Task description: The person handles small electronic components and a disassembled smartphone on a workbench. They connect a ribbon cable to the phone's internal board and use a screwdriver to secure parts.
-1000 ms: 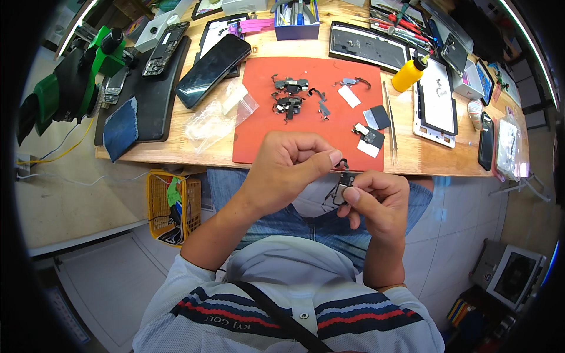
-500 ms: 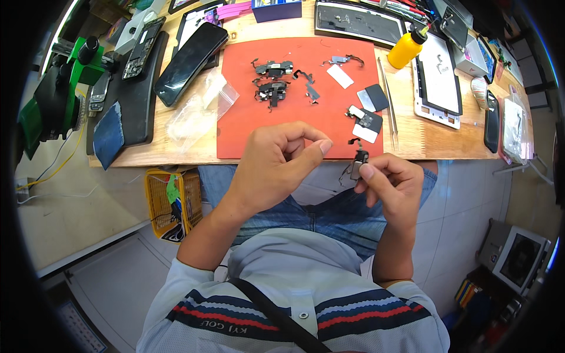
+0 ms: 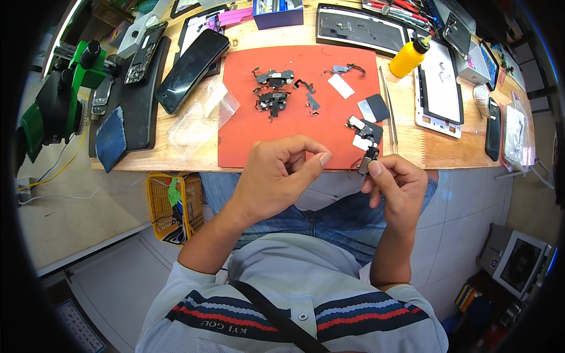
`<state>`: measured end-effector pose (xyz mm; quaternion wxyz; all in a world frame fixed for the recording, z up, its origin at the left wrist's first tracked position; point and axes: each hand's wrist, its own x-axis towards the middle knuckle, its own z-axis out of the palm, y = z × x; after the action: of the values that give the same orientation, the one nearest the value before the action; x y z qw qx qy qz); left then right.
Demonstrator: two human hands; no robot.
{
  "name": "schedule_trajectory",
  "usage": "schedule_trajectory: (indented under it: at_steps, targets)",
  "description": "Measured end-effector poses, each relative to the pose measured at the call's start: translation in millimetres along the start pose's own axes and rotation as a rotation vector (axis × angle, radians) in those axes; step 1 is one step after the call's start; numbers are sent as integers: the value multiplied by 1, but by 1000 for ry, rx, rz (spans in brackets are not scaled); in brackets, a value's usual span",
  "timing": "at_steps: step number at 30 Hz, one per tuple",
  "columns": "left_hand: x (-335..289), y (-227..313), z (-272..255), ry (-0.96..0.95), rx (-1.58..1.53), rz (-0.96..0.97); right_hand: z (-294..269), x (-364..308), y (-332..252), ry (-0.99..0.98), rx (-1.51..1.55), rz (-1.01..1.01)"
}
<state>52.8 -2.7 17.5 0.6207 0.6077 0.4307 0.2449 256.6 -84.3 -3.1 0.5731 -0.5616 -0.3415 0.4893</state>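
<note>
Between the thumb and fingers of my right hand (image 3: pixel 397 191) is a small black-and-silver phone part with a flex cable (image 3: pixel 369 160), held at the mat's near right edge. My left hand (image 3: pixel 276 176) is closed, its thumb and index tips pinched together over the mat's near edge; anything in that pinch is too small to make out. On the red mat (image 3: pixel 247 132) lie two clusters of black phone parts (image 3: pixel 275 77) (image 3: pixel 272 101), a thin flex cable (image 3: pixel 312 103) and a grey piece with a cable (image 3: pixel 341 69). Close to my right hand lie black-and-white pieces (image 3: pixel 365 130).
Tweezers (image 3: pixel 388 112) lie along the mat's right side, near a yellow bottle (image 3: pixel 410 57) and a white-framed panel (image 3: pixel 438 88). Left of the mat are a clear plastic bag (image 3: pixel 191 129), a black phone (image 3: pixel 193 70) and a blue cloth (image 3: pixel 110 140). A green-and-black instrument (image 3: pixel 65 94) stands far left.
My right hand has shifted slightly with the phone part, which now sits closer to the black-and-white pieces. My left hand keeps its pinch. The whole table appears a little lower in view.
</note>
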Motion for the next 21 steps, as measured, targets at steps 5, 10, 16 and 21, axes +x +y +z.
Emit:
schedule_trajectory:
  at_steps: [5,10,16,21]
  targets:
    - [2,-3,-1,-1,-26,0,4,0,0,-28,-7,-1]
    - [8,-9,-1,36,-169,68,8,-1,-1,-67,13,25]
    - [9,-8,-4,4,-162,77,13,-1,-2,-116,60,57]
    - [7,-6,-6,-15,-188,44,17,-2,-1,-157,68,79]
